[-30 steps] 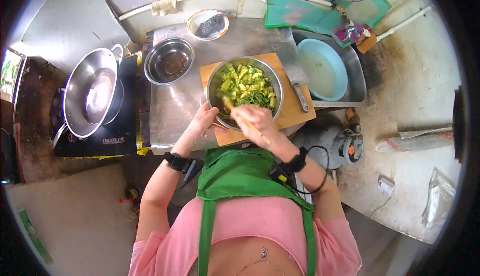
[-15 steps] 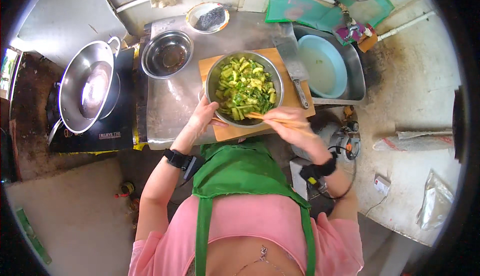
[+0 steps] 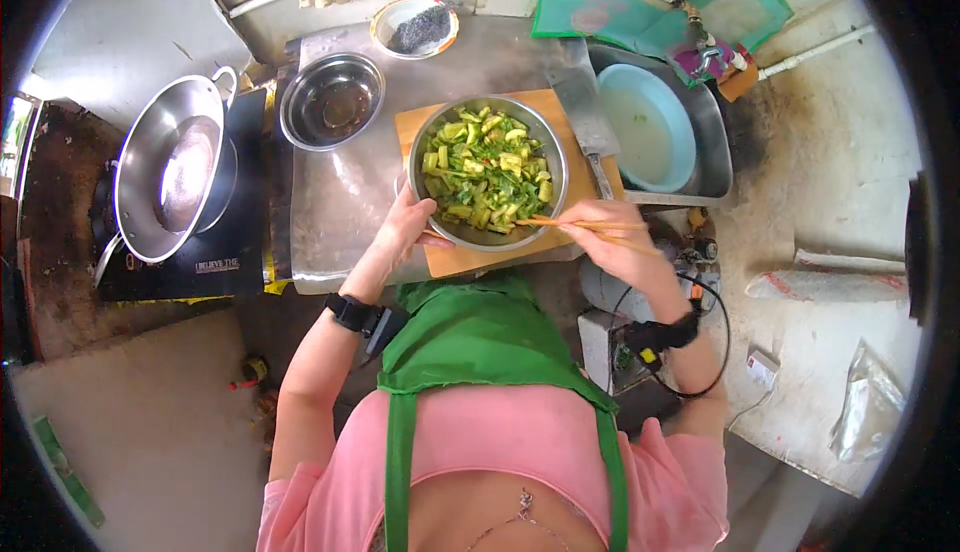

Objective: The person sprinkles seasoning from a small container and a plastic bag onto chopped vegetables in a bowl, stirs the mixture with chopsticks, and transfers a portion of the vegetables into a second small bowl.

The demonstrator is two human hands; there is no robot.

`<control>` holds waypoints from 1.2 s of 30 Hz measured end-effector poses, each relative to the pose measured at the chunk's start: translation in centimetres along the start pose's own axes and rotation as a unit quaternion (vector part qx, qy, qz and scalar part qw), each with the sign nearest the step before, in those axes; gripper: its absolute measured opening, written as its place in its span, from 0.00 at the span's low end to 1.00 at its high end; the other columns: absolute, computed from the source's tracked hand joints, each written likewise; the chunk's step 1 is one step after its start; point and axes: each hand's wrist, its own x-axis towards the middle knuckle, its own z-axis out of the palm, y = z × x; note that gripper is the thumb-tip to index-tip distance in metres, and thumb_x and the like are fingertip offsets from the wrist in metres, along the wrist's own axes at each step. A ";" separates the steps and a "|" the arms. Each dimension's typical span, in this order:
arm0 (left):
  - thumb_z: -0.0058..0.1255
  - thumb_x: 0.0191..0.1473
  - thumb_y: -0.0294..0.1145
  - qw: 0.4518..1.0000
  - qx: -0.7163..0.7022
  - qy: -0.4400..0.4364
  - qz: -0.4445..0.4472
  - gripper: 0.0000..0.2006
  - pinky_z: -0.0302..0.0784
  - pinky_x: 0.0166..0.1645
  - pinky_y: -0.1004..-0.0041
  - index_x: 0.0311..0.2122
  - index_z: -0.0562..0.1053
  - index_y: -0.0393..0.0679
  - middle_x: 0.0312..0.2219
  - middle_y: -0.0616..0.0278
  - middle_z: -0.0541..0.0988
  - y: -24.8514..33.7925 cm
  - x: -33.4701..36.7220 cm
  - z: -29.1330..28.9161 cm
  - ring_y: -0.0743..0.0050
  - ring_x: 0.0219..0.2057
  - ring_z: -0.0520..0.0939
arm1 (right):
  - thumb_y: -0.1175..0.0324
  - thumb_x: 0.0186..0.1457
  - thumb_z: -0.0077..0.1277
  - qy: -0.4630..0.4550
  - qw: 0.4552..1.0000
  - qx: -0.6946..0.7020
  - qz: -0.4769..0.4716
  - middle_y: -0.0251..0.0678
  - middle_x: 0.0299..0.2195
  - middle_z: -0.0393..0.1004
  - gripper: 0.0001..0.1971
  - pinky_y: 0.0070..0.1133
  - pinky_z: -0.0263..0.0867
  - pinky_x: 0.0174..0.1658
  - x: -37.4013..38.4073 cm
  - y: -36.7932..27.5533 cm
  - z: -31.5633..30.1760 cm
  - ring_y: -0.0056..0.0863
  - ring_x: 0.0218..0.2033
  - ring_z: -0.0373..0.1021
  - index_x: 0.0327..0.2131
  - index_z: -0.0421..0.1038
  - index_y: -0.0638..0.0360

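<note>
A steel bowl [image 3: 560, 187] full of cut green vegetables [image 3: 487, 167] stands on a wooden cutting board [image 3: 545, 104]. My left hand [image 3: 408, 220] is closed on the bowl's near left rim, thumb over the edge and fingers beneath. In my right hand [image 3: 612, 237] is a pair of wooden chopsticks [image 3: 540, 221]; their tips reach among the vegetables at the bowl's near right side. Right of the bowl, a cleaver [image 3: 585, 122] lies partly over the board, its handle pointing toward me.
On the left, a steel wok [image 3: 185, 167] sits on a black cooktop [image 3: 230, 267]. Behind the board are an emptied-looking steel basin [image 3: 333, 102] and a white dish [image 3: 385, 27] with a dark scouring pad [image 3: 422, 29]. A blue basin [image 3: 650, 137] of cloudy water stands in the sink [image 3: 715, 167].
My right hand and the chopsticks have shifted right, toward the bowl's rim. The vegetables lie differently in the bowl. My left hand keeps its hold.
</note>
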 end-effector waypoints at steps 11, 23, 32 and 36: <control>0.36 0.53 0.22 0.997 -0.027 -0.047 -0.063 0.27 0.82 0.31 0.61 0.58 0.48 0.52 0.47 0.52 0.67 -0.9 0.4 -1.8 0.54 0.38 0.78 | 0.73 0.54 0.44 0.083 0.969 0.227 0.056 0.33 0.25 0.72 0.05 0.16 0.65 0.27 4.3 -2.5 1.3 0.19 0.22 0.69 0.33 0.67 0.64; 0.36 0.52 0.22 0.983 -0.122 -0.121 -0.065 0.23 0.77 0.40 0.51 0.54 0.53 0.44 0.44 0.49 0.69 0.0 -0.1 -2.2 0.46 0.37 0.77 | 0.74 0.47 0.49 0.121 0.986 -0.062 -0.095 0.39 0.27 0.70 0.08 0.23 0.67 0.29 -1.0 -0.1 6.9 0.32 0.27 0.71 0.34 0.68 0.60; 0.35 0.52 0.21 0.993 -0.041 -0.087 -0.074 0.23 0.80 0.35 0.56 0.54 0.53 0.47 0.43 0.50 0.70 -0.5 0.9 -1.0 0.53 0.35 0.79 | 0.75 0.51 0.47 0.225 0.952 0.198 -0.056 0.39 0.25 0.71 0.05 0.20 0.65 0.26 5.2 -3.6 9.8 0.28 0.23 0.71 0.33 0.69 0.63; 0.36 0.50 0.19 0.993 -0.055 -0.072 -0.080 0.25 0.82 0.33 0.60 0.55 0.51 0.47 0.43 0.51 0.71 -0.6 1.3 -0.5 0.55 0.34 0.80 | 0.73 0.54 0.45 0.228 0.949 0.216 0.010 0.38 0.25 0.72 0.05 0.18 0.66 0.25 4.2 0.0 10.9 0.22 0.22 0.71 0.33 0.68 0.64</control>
